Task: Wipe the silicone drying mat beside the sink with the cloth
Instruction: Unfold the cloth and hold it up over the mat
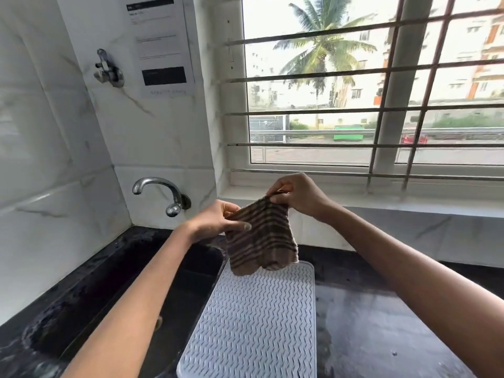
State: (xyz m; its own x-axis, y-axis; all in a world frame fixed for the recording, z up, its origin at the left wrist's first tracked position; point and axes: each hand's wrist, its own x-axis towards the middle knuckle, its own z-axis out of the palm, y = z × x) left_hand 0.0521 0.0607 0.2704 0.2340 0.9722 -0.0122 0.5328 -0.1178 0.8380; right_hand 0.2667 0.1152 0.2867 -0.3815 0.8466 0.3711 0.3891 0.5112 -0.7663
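So here's where we're at: we've got the cloth [261, 236] held up in the air with both hands, above the far end of the drying mat [253, 320]. Our left hand [218, 219] has its fingers curled round the cloth's left edge, thumb pressed flat across the front of it. Our right hand [296, 195] pinches the top corner between thumb and fingertips, sitting at about 1 o'clock from the left hand and a bit higher. The cloth hangs down from both grips, so from the right hand it drops toward 7 o'clock, and its bottom edge dangles over the mat's far edge; we can't tell if it actually touches.

The cloth is a brown and tan striped thing, kinda fuzzy, stripes running across it, a little crumpled at the top where we're gripping and with a wavy bottom hem.

The mat is pale grey silicone with rounded corners, a raised rim and a ridged pattern all over. It lies flat on the black tabletop [381, 328], at 6 o'clock from the hands, with the dark sink [163, 290] just beside it at 9 o'clock. The chrome tap [161, 190] pokes out of the wall at 10 o'clock from our left hand.
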